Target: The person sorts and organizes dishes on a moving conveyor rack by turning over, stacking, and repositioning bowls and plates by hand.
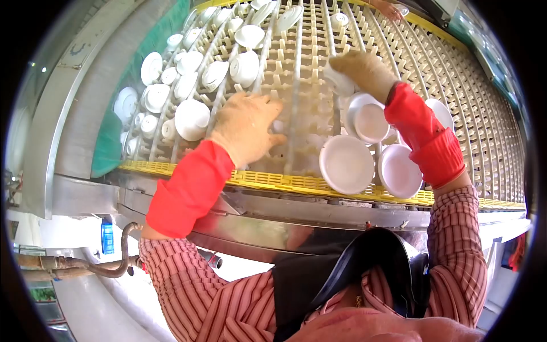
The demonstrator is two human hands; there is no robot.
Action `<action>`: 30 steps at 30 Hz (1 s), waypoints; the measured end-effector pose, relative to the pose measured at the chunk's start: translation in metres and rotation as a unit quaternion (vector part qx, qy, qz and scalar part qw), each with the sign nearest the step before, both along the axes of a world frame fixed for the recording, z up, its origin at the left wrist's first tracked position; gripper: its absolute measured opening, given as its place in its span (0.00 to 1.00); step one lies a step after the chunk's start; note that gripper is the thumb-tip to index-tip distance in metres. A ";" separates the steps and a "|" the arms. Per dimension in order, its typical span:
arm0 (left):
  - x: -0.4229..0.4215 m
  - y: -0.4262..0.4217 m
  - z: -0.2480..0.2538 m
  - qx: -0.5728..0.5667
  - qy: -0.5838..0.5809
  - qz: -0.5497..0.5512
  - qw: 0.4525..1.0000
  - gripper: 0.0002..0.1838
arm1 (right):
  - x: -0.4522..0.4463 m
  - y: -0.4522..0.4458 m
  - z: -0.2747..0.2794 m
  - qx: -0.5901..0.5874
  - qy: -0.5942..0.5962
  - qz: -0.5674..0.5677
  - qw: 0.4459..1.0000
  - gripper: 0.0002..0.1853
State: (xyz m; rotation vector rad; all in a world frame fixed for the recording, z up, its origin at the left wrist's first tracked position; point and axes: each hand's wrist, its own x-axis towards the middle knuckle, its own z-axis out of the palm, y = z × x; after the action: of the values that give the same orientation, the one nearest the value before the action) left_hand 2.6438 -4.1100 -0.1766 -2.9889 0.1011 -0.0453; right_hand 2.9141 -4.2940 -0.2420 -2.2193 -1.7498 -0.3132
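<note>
My left hand (246,126), in a tan glove with a red cuff, hovers over the pegged rack belt (478,131); its fingers are spread and nothing shows in them. In the same kind of glove, my right hand (367,73) has its fingers curled round the rim of a white bowl (340,82), tilted over the pegs. Below that hand, more white bowls (346,165) lean among the pegs near the yellow front strip. A small white dish (192,119) sits just left of my left hand.
Many white dishes and cups (155,98) fill the belt's left side beside a green curtain (117,128). Yellow slotted strips (273,181) and a metal ledge (256,219) run along the front. Another person's hand (387,10) is at the far edge.
</note>
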 end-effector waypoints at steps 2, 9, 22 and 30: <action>0.002 -0.021 -0.001 0.017 -0.100 -0.142 0.985 0.31 | 0.000 0.010 0.013 0.086 0.116 -0.026 0.989 0.18; 0.008 -0.072 -0.030 -0.044 0.012 -0.343 0.938 0.18 | 0.002 0.052 -0.009 0.162 -0.063 0.080 0.981 0.12; -0.002 0.028 0.029 -0.484 -0.028 0.226 0.845 0.27 | -0.056 -0.113 -0.012 0.024 0.193 -0.047 0.980 0.37; 0.000 0.079 0.015 -0.043 -0.124 0.291 0.948 0.32 | -0.035 -0.068 0.014 0.028 0.177 -0.142 0.974 0.18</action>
State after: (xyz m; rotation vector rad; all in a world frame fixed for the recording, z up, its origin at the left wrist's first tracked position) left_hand 2.6441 -4.0308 -0.1611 -2.9328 -0.8211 -0.3591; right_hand 2.8794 -4.3624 -0.2277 -2.3117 -1.2304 -0.0192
